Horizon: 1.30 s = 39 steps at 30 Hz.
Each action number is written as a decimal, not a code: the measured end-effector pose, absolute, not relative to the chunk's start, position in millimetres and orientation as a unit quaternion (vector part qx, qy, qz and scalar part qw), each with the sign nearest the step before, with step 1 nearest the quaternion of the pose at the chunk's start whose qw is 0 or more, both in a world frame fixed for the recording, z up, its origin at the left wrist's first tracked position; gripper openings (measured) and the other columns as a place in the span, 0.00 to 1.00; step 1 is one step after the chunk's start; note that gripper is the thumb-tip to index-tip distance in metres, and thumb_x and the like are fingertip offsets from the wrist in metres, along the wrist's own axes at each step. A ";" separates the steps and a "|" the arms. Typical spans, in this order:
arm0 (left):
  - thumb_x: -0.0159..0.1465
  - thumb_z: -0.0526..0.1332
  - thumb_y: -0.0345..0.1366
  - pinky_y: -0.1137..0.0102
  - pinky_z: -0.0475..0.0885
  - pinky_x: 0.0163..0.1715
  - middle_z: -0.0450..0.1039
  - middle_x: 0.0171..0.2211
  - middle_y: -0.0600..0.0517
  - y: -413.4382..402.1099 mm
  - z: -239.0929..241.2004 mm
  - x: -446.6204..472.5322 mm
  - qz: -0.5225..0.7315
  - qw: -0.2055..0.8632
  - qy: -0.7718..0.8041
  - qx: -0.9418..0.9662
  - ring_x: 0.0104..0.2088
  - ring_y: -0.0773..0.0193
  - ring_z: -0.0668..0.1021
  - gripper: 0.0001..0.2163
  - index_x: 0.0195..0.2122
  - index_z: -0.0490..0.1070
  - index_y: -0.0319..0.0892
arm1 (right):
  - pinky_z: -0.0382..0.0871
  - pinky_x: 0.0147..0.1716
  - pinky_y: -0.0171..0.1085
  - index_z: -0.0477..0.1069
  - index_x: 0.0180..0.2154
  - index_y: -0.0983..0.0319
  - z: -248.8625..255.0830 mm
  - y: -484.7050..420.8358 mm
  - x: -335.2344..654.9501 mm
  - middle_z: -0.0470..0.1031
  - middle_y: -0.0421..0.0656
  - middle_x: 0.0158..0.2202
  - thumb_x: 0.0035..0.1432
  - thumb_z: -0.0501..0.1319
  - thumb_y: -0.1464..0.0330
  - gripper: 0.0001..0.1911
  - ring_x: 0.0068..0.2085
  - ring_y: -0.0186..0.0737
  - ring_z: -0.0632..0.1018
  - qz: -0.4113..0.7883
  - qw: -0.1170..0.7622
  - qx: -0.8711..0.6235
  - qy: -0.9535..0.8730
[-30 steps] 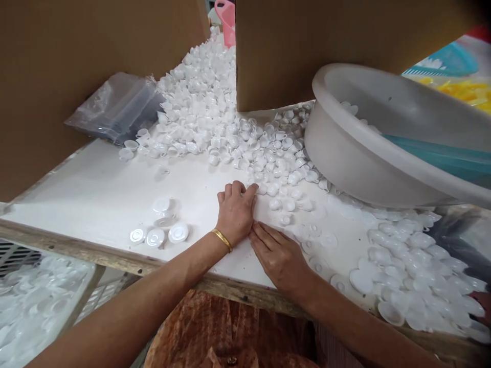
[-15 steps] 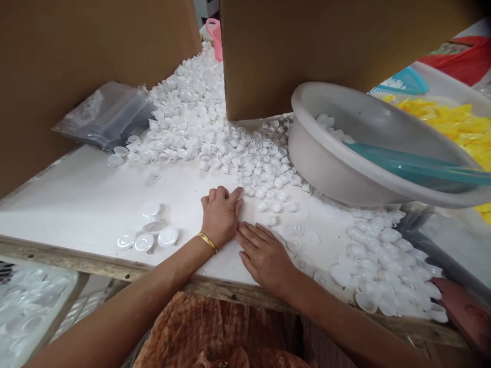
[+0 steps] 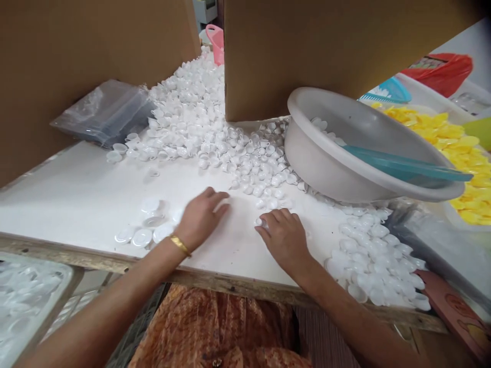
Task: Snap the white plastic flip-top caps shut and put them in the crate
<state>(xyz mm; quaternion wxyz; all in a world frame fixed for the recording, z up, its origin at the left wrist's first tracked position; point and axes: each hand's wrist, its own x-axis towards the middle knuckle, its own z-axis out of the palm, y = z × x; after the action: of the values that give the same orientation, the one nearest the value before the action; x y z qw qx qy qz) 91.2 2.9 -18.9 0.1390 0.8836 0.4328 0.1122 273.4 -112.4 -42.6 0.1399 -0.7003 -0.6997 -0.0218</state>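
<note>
My right hand [image 3: 284,239] is over the white tabletop [image 3: 230,250], thumb and fingers pinched on a small white cup [image 3: 260,222]. To its left, my left hand [image 3: 201,217] hangs over the table with its fingers stretched out and apart, holding nothing. Several round white saucers [image 3: 141,237] lie by its wrist, some partly behind the hand. Beyond both hands spreads a large heap of small white toy cups [image 3: 192,117], the nearest cups just past my right hand's fingers. A second pile of white pieces [image 3: 378,260] lies right of my right forearm.
A grey basin [image 3: 326,168] holding a teal tray [image 3: 402,166] stands tilted at the right. Cardboard panels [image 3: 287,56] rise behind. Clear plastic bags [image 3: 107,112] lie at the left. Yellow pieces [image 3: 441,133] fill a tray at far right. A bin [image 3: 65,286] stands lower left.
My hands, together before, have moved apart: the left one left toward the saucers, the right one right and slightly farther away. A small white cup is now in my right fingers.
</note>
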 end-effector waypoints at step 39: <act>0.59 0.56 0.38 0.70 0.65 0.31 0.70 0.36 0.50 -39.9 -20.6 73.7 0.047 0.333 0.417 0.845 0.31 0.64 0.73 0.13 0.45 0.70 0.45 | 0.73 0.41 0.34 0.68 0.39 0.64 -41.3 -119.6 242.5 0.77 0.45 0.38 0.60 0.54 0.74 0.07 0.40 0.35 0.77 0.068 0.334 -0.560 -0.755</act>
<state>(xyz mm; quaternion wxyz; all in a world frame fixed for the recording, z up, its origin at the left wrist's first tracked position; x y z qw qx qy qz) 73.7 -39.9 -20.6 0.3328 0.8447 0.4165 0.0470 242.5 -119.6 -41.3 0.3338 -0.5603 -0.7550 0.0680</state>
